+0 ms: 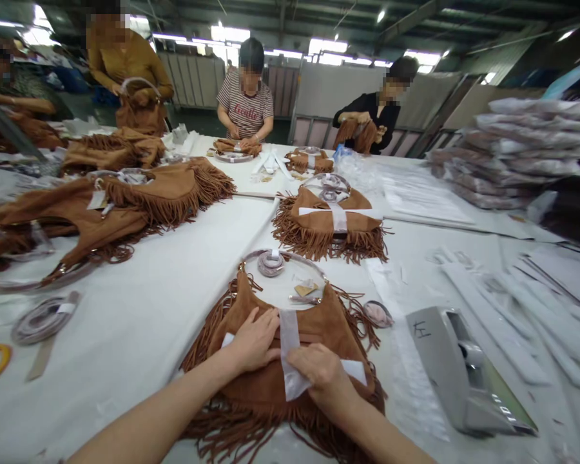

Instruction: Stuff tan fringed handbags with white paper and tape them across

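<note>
A brown suede fringed bag [328,325] lies flat on the white table in front of me, its ring handle [284,258] pointing away. A white paper strip [290,335] runs down across the bag's front. My left hand [255,340] rests flat on the bag with fingers spread, touching the strip's left edge. My right hand [321,370] is curled over the lower part of the strip, pinching it against the bag. A horizontal white band [355,370] shows under that hand.
A grey tape dispenser [457,367] sits at my right. A second wrapped fringed bag [331,225] lies further ahead, and more bags [140,193] pile at the left. Three other people work at the far side. Stacked wrapped packs [512,148] stand at the right.
</note>
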Demonstrator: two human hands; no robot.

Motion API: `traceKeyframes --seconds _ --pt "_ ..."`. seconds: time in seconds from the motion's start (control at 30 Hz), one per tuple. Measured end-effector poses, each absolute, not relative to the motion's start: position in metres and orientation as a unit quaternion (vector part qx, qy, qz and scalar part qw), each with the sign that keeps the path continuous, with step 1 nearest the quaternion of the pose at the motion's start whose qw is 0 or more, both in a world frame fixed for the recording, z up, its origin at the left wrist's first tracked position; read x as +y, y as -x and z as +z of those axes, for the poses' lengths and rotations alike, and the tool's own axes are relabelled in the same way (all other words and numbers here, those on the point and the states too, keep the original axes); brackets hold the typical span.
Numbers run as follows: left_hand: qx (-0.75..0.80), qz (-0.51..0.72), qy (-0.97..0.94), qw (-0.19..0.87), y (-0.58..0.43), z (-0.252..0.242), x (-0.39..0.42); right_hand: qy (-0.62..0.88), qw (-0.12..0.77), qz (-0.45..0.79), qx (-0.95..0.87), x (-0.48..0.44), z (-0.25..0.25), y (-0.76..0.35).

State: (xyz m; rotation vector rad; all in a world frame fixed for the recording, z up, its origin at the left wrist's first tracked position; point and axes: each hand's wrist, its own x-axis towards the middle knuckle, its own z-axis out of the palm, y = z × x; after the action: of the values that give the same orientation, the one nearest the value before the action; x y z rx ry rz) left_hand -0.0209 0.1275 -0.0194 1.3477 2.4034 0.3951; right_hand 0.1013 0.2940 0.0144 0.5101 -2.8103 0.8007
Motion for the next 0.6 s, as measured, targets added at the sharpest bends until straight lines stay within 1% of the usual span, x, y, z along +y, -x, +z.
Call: traceKeyframes --seconds 0.17,0.3,0.37,0.43,0.6 --pt "0.88 0.129 -0.441 0.122 0.006 -0.012 0.127 -0.166 0.167 0.22 -0.947 0.28 -0.012 -0.13" --pt "0.87 0.112 -0.47 0.103 0.0 -0.012 0.125 -0.176 0.194 0.206 -0.943 0.275 -0.032 -0.142" --pt "0.863 0.105 -0.484 0.095 -0.003 -0.014 0.123 -0.175 0.19 0.204 -0.944 0.274 -0.042 -0.147" --pt "0.86 0.101 -0.493 0.085 -0.005 -0.018 0.121 -0.172 0.165 0.205 -0.949 0.274 -0.047 -0.15" --pt "0.835 0.107 -0.535 0.068 -0.004 -0.018 0.117 -0.206 0.106 0.192 -0.954 0.281 -0.042 -0.158"
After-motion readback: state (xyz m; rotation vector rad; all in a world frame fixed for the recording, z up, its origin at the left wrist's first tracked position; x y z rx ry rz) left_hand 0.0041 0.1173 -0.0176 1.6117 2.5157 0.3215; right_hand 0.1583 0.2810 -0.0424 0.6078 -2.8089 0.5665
